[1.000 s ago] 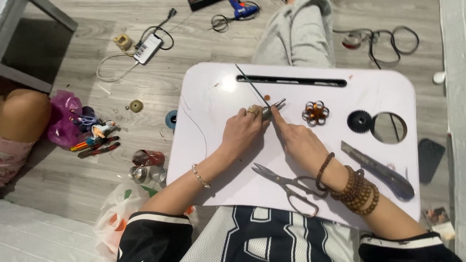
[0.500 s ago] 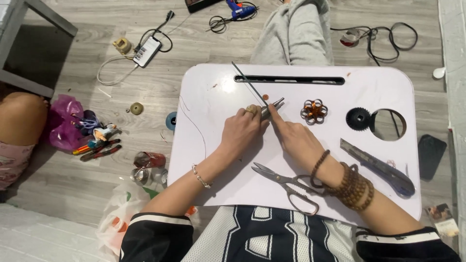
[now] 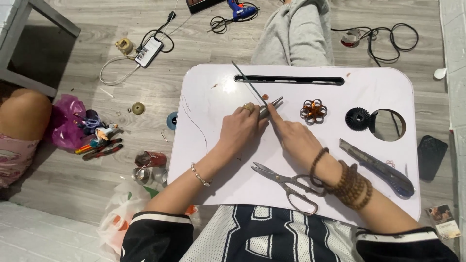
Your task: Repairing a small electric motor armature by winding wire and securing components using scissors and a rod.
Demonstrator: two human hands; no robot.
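Your left hand (image 3: 241, 127) curls over a small metal tool (image 3: 270, 106), apparently slim pliers, though your fingers hide most of it; your right hand (image 3: 295, 137) pinches in beside its tip with the forefinger stretched out. From that meeting point a thin stiff strip (image 3: 246, 81) slants up over the glossy white bench (image 3: 213, 160). Steel scissors (image 3: 287, 184) lie by your beaded wrist, a looped coppery flower (image 3: 313, 111) and a ribbed black disc (image 3: 357, 119) sit to the right, and a grey utility knife (image 3: 376, 167) lies near the edge.
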